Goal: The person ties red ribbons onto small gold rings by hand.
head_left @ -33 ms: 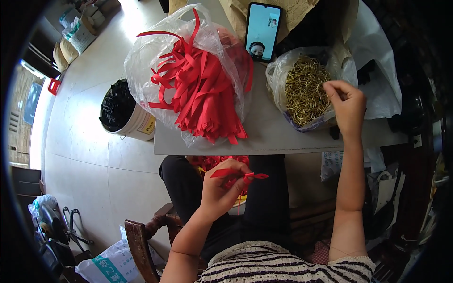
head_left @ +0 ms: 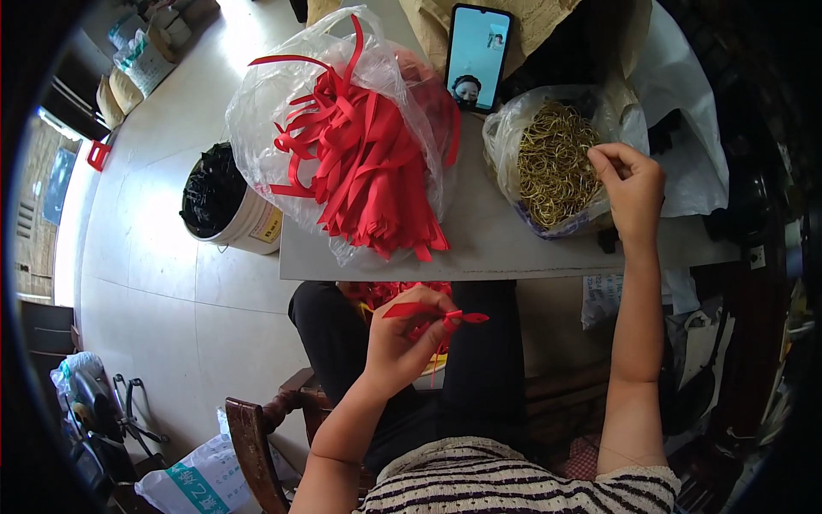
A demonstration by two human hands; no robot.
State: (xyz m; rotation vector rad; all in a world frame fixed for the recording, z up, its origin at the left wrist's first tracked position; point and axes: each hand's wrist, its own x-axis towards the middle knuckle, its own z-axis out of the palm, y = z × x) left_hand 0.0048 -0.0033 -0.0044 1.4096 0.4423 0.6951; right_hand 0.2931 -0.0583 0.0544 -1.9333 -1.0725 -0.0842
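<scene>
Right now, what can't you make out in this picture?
Head view:
Whether the pinched right hand holds any gold wire: too small.
Most of the red pile under the table: hidden by its edge and the left hand.
The dark contents of the bucket: too tangled to identify.
The striped top: cut off by the lower edge.

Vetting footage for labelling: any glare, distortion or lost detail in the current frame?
Head view: glare washes out parts of the pale floor at left; head view: black vignetting around the rim, floor seams bowed by the fisheye; head view: red ribbons bright and readable, gold-coloured wire pieces too tangled to separate everywhere.
</scene>
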